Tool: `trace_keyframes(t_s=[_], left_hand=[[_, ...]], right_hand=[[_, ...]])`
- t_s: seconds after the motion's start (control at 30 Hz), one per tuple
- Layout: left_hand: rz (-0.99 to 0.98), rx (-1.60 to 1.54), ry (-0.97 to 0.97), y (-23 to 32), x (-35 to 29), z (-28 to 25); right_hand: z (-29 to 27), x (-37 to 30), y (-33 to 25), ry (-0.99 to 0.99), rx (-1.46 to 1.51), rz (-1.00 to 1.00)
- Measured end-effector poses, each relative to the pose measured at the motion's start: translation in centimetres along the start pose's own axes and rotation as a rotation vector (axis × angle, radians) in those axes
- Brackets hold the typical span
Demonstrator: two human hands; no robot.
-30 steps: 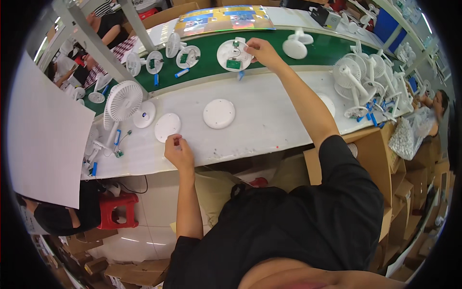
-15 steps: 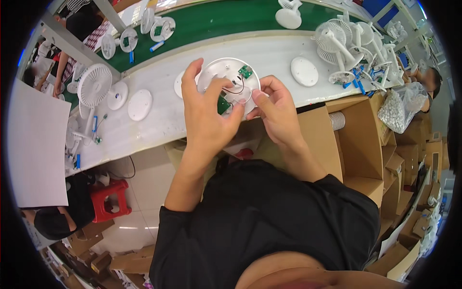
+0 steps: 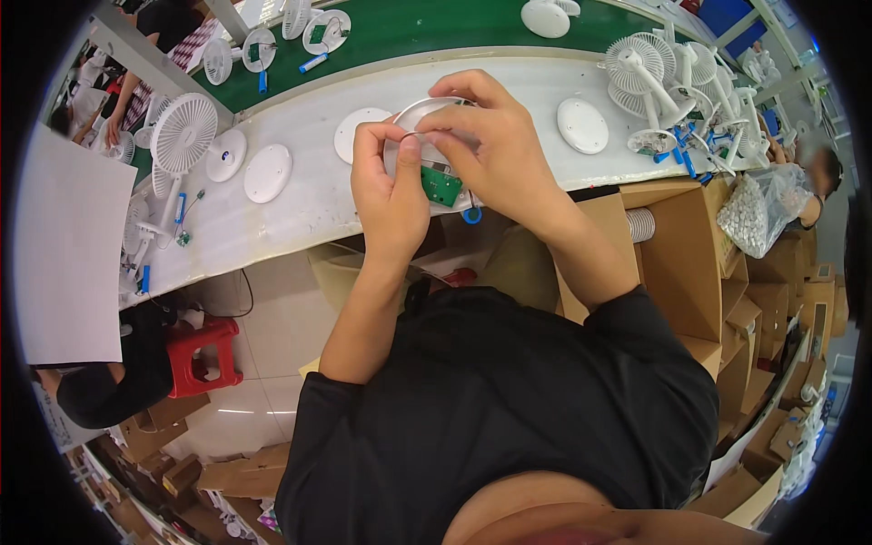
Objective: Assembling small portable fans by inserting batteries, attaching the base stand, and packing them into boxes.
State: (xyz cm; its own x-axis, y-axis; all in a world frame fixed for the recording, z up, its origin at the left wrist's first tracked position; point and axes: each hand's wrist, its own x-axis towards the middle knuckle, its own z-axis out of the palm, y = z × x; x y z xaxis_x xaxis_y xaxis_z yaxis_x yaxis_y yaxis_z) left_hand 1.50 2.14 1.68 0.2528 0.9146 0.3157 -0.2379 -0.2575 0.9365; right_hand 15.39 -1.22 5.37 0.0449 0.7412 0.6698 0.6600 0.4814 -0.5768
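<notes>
A white round fan base point(image 3: 421, 110) is between my hands at the table's near edge, its hollow side up and largely hidden by my fingers. My left hand point(image 3: 392, 186) is closed, thumb and forefinger pinching a thin dark wire point(image 3: 417, 133) over the base. From the other side my right hand point(image 3: 495, 145) pinches the same wire, its upper fingers reaching over the far rim. Below my right fingers a green circuit board point(image 3: 440, 185) shows. The round end of a blue battery point(image 3: 471, 215) hangs beside the board.
White round discs point(image 3: 360, 134) lie on the white table point(image 3: 318, 218). Assembled small fans point(image 3: 183, 132) stand at left, with more fans point(image 3: 636, 68) crowded at right. Behind runs a green belt point(image 3: 427, 32). An open cardboard box point(image 3: 672, 245) stands by my right arm; a red stool point(image 3: 204, 354) is lower left.
My right hand has moved up and left over the base, and its fingers now meet my left fingertips at the wire. The left hand has closed from a spread pose. The battery end has come into sight.
</notes>
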Motion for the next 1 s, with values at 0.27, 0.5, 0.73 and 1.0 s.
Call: trace_keyframes(t_s=[0.27, 0.5, 0.73, 1.0], left_hand=[[0.02, -0.185, 0.043, -0.2, -0.5, 0.3], [-0.039, -0.022, -0.12, 0.7, 1.2, -1.6], [-0.04, 0.135, -0.14, 1.5, 2.9, -1.7], [0.005, 0.112, -0.133, 0.6, 2.6, -0.4]], right_hand=[[0.4, 1.3, -1.4, -0.155, -0.082, 0.118], [0.6, 1.6, -0.4, -0.121, -0.067, 0.176], [-4.8, -0.8, 1.9, 0.137, 0.092, 0.194], [-2.3, -6.7, -0.9, 0.128, 0.095, 0.358]])
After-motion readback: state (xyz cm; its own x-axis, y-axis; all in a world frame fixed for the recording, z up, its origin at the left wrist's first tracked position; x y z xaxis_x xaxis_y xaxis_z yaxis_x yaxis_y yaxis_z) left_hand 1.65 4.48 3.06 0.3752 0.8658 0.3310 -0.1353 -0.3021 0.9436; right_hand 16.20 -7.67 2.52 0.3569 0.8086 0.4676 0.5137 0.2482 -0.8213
